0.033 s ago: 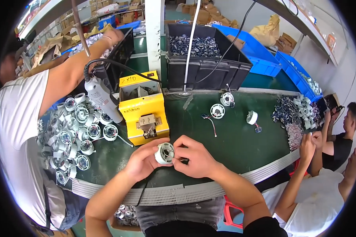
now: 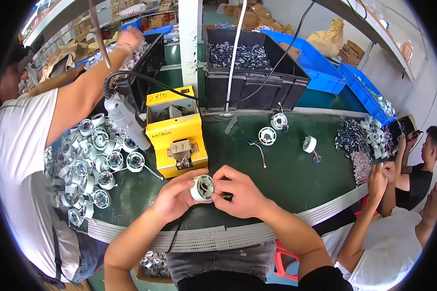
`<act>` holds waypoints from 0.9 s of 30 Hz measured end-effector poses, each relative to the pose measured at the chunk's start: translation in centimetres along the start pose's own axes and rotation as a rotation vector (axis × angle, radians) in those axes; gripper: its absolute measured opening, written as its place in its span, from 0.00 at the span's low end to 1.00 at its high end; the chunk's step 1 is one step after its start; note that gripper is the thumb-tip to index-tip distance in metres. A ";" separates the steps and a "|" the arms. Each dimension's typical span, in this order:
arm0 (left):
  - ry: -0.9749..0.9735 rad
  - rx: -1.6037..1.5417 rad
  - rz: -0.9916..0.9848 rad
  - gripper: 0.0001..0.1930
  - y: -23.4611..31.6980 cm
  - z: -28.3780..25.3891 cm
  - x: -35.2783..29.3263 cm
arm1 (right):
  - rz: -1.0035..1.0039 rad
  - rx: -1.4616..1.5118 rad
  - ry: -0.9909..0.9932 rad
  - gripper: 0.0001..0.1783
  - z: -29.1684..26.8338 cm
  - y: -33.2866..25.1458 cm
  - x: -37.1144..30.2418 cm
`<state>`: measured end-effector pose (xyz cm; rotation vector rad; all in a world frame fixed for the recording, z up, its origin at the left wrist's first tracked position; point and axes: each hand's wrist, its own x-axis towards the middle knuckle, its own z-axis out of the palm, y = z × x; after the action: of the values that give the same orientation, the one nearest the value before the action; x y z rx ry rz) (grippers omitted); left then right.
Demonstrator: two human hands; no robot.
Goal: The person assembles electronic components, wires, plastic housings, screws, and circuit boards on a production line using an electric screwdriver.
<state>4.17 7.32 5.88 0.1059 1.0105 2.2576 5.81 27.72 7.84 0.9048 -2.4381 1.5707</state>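
Close to the front edge of the green bench, my left hand (image 2: 174,198) cups a white round plastic housing (image 2: 199,190), its open face turned to the right. Thumb and fingers of my right hand (image 2: 239,193) are pinched at the housing's open side on thin wires that come out of it. The wire ends are partly hidden by my fingers. Just beyond my hands stands a yellow machine (image 2: 175,131) with a metal head on its front.
Many similar housings (image 2: 101,140) are heaped at left beside a hanging grey electric screwdriver (image 2: 124,119). Several wired housings (image 2: 267,136) lie right of centre. Small dark parts (image 2: 352,138) are piled farther right. A black crate (image 2: 257,87) stands behind. Co-workers flank me.
The left co-worker's hand has shifted back and left over the black bin. My hands stay nearly in place, with slight movement of the right fingers at the wires.
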 end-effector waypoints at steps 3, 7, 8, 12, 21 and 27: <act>-0.040 -0.083 -0.043 0.24 0.0 -0.2 0.0 | -0.173 -0.114 0.030 0.08 -0.4 0.1 0.0; -0.117 -0.108 -0.092 0.24 -0.3 -1.5 0.3 | -0.168 -0.081 -0.016 0.08 -0.3 0.2 -0.1; -0.122 -0.086 -0.104 0.24 -0.3 -1.7 0.4 | -0.152 -0.072 -0.031 0.08 -0.3 0.1 0.0; -0.119 -0.009 -0.147 0.24 -0.2 -1.1 0.4 | -0.114 -0.111 -0.026 0.07 -0.5 0.0 0.0; 0.037 -0.167 0.023 0.16 0.0 -0.9 0.1 | -0.130 -0.221 0.244 0.12 -1.0 0.4 0.4; 0.053 -0.225 0.130 0.15 -0.3 -0.5 -0.2 | -0.444 -0.635 0.383 0.11 -0.6 1.0 0.3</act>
<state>4.31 7.05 5.39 0.0155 0.7887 2.4880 4.88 28.40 7.48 0.8374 -2.0583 0.6742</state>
